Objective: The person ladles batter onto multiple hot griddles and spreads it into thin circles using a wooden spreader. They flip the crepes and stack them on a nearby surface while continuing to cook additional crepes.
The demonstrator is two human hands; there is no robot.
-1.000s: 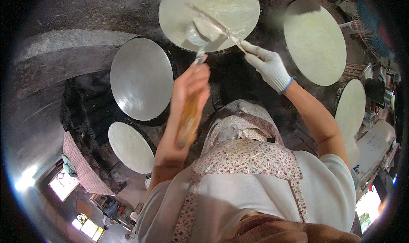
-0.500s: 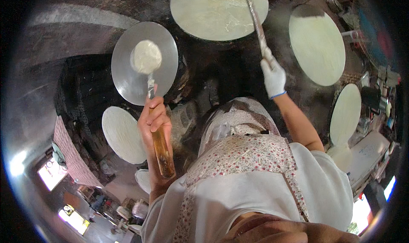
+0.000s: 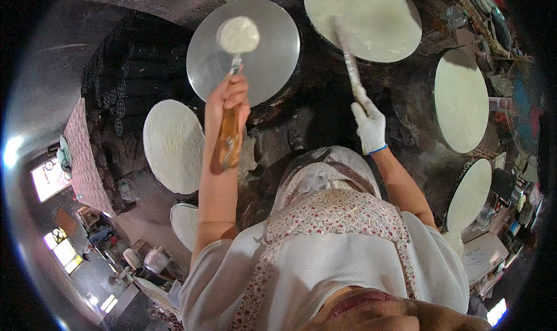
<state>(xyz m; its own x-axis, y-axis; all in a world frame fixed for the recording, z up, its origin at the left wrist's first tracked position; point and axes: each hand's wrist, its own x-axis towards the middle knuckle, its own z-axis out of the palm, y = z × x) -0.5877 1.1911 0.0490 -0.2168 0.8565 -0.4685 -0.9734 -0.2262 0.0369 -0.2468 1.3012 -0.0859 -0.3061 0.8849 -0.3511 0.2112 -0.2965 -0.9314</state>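
Note:
My bare left hand (image 3: 230, 93) is closed on the wooden handle (image 3: 228, 142) of a ladle, whose bowl of pale batter (image 3: 239, 36) is over a bare round metal griddle (image 3: 270, 70). My right hand (image 3: 369, 125) wears a white knit glove and is closed on a long, thin spreading tool (image 3: 354, 70), blurred at the far end, which reaches to the lower-left edge of a batter-coated griddle (image 3: 377, 17) at the top.
More round griddles with pale sheets lie at the left (image 3: 171, 145), lower left (image 3: 183, 226), right (image 3: 461, 102) and lower right (image 3: 467, 194). A fan (image 3: 522, 105) stands at the far right, a pink patterned panel (image 3: 84, 151) at the left, with clutter and windows beyond.
The ladle has moved leftward from the top coated griddle onto the bare metal one. The right hand's tool has gone from crossing the ladle to standing apart, farther right. The view has also shifted.

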